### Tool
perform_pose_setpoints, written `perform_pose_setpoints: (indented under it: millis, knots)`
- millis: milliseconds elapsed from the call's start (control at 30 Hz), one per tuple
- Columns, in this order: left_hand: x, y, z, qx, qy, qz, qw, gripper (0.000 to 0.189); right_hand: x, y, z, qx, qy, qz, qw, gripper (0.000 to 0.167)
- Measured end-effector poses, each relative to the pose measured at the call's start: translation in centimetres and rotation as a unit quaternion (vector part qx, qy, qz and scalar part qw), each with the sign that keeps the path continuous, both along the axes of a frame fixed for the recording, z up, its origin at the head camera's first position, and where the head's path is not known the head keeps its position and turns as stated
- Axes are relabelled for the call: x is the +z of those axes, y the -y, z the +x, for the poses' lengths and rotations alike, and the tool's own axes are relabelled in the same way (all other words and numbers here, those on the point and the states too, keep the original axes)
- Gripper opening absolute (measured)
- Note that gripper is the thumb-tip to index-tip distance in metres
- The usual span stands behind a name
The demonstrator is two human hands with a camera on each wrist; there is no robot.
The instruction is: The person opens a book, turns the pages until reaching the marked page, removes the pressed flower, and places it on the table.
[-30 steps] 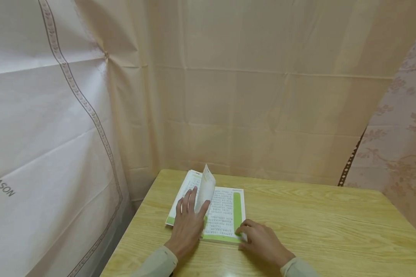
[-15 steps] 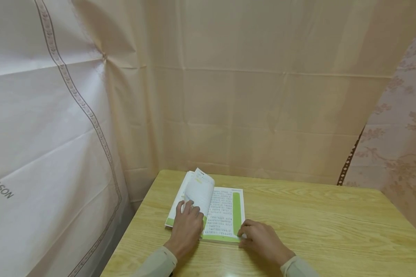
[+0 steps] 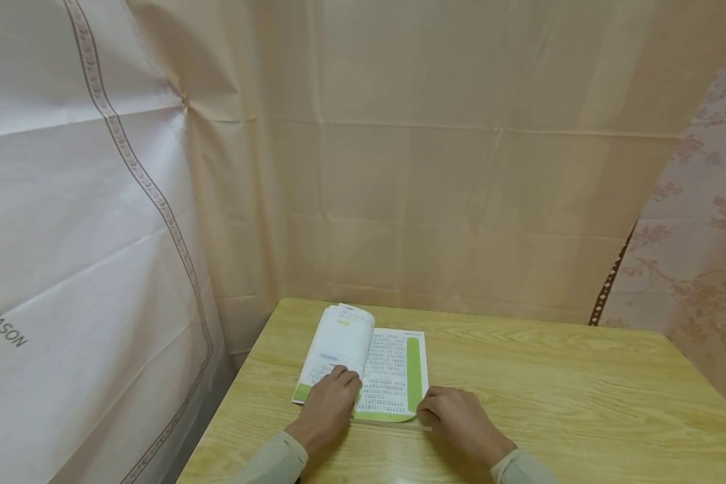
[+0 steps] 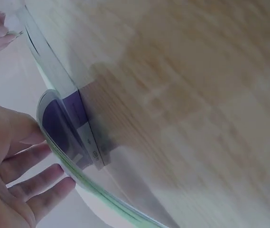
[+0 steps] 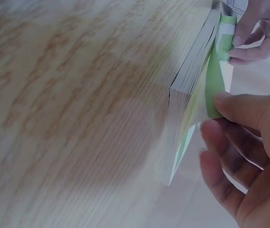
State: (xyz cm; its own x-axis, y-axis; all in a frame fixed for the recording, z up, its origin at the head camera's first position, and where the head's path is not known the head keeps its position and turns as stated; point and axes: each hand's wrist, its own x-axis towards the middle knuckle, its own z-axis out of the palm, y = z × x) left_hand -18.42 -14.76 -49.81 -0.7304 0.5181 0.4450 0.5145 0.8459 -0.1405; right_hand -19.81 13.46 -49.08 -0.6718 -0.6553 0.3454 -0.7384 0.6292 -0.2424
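An open book [image 3: 393,370] with printed pages and green borders lies near the left of the table. My left hand [image 3: 328,407] rests on the lower part of its left-hand pages, close to the spine. In the left wrist view, the fingers [image 4: 51,187] lie loosely extended against the curved pages, and a purple patch shows at the book's spine [image 4: 75,107]. At the lower right corner, my right hand [image 3: 460,418] pinches a page [image 5: 214,85] between thumb and index finger. That corner is bent up off the thick stack of pages [image 5: 184,88] beneath.
The wooden table [image 3: 550,390] extends to the right of the book. Beige cloth [image 3: 429,168] hangs behind it, white cloth [image 3: 97,269] at the left, and a floral cloth [image 3: 690,269] at the right.
A raised page has come down onto the left side. My left hand has drawn its fingers in and back toward the lower edge. The right hand has lifted the right page's lower corner.
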Motion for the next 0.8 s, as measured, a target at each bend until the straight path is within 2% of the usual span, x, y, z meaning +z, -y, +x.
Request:
perform_pose_setpoints:
  millis: [67, 200, 333, 500, 633, 733, 800]
  knots:
    - [-0.04, -0.09, 0.12, -0.005, 0.001, -0.005, 1.0, 0.012, 0.05, 0.04, 0.05, -0.002, -0.003, -0.015, 0.9999, 0.009]
    - [-0.18, -0.26, 0.32, 0.005, -0.009, -0.011, 0.9999, 0.005, 0.35, 0.02, 0.24, -0.011, -0.016, -0.044, 0.9988, 0.013]
    - [-0.31, -0.23, 0.48, 0.02, -0.01, -0.02, 0.9995, 0.01, 0.55, 0.1, 0.39, -0.026, -0.029, -0.06, 0.9974, 0.013]
    - [-0.3, -0.22, 0.61, 0.033, 0.003, -0.024, 0.9992, 0.018, 0.36, 0.25, 0.4, -0.03, -0.065, -0.052, 0.9961, 0.017]
    - [-0.49, -0.37, 0.58, 0.032, 0.008, -0.025, 0.9991, 0.039, 0.31, 0.26, 0.42, -0.034, -0.084, -0.038, 0.9951, 0.019]
    - [-0.6, -0.49, 0.57, 0.031, 0.005, -0.033, 0.999, 0.061, 0.41, 0.23, 0.41, -0.042, -0.085, -0.032, 0.995, 0.018]
    - [-0.68, -0.54, 0.58, 0.032, 0.0, -0.039, 0.9987, 0.07, 0.51, 0.26, 0.42, -0.047, -0.084, -0.03, 0.9949, 0.018]
